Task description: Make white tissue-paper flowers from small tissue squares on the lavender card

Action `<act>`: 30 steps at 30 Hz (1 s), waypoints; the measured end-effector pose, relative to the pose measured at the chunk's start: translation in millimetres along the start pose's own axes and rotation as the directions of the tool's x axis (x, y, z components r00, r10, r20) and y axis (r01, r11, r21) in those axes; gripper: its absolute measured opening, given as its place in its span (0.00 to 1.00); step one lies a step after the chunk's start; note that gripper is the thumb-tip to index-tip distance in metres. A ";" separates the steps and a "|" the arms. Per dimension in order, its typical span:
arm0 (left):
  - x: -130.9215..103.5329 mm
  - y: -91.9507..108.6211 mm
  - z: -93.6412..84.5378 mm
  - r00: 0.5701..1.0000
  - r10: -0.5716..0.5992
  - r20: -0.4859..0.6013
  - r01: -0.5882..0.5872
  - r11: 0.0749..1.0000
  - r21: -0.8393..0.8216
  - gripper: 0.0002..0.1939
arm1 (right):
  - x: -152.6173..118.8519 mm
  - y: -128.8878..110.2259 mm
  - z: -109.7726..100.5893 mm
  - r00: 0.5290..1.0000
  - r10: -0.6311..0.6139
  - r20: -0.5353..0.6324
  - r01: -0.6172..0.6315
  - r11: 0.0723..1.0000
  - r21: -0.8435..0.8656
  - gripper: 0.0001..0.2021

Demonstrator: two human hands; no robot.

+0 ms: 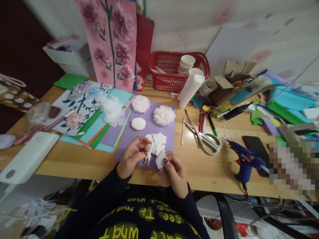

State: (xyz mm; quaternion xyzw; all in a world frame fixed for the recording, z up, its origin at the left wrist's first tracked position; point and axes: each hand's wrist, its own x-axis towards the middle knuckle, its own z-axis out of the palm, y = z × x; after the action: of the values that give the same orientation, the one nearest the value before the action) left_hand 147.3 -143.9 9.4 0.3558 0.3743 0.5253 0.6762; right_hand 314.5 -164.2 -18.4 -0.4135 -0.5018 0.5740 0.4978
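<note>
Between my hands, white tissue paper pieces [157,142] lie in a loose pile on a purple sheet [122,141]. My left hand [134,154] pinches a small white paper piece [149,157] at the pile's left edge. In the fingers of my right hand [177,171] is a white paper square [160,160]. Just beyond, on the same purple sheet, are two fluffy white paper flowers, one on the left [141,104] and one on the right [164,115]. A smooth white oval disc [138,123] lies below the left flower.
Scissors [205,139], a wooden stick [183,131] and a blue glue gun [243,159] lie to the right. A red basket [166,81] with paper cups stands behind. Coloured sheets [99,141] and a white power strip-like device [27,159] are at left.
</note>
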 end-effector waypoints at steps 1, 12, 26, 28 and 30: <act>-1.0 -0.5 3.6 0.999 -0.032 0.041 0.030 0.998 0.051 0.13 | -0.6 -2.0 0.5 0.999 0.021 0.031 -0.020 1.000 -0.009 0.14; -4.1 -8.0 17.5 0.962 -0.122 0.244 0.113 0.992 0.048 0.12 | -3.3 -7.0 1.4 0.988 0.087 0.126 -0.084 0.996 -0.030 0.14; -3.9 -8.6 16.0 0.969 -0.081 0.233 0.041 0.985 0.170 0.12 | -2.1 -7.9 0.5 0.989 0.073 0.128 -0.065 0.996 -0.061 0.15; -4.1 -8.0 15.7 0.969 -0.089 0.229 0.050 0.984 0.173 0.13 | -2.0 -8.6 0.7 0.989 0.079 0.125 -0.071 0.995 -0.068 0.15; -4.1 -8.3 15.1 0.970 -0.072 0.233 0.034 0.986 0.162 0.13 | -2.0 -9.4 0.8 0.989 0.087 0.120 -0.079 0.995 -0.067 0.15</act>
State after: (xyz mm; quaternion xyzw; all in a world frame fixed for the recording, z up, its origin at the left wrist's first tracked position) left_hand 163.6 -150.9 9.8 0.4583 0.3401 0.4293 0.7000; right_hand 315.5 -166.2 -9.0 -0.4133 -0.5313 0.6027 0.4286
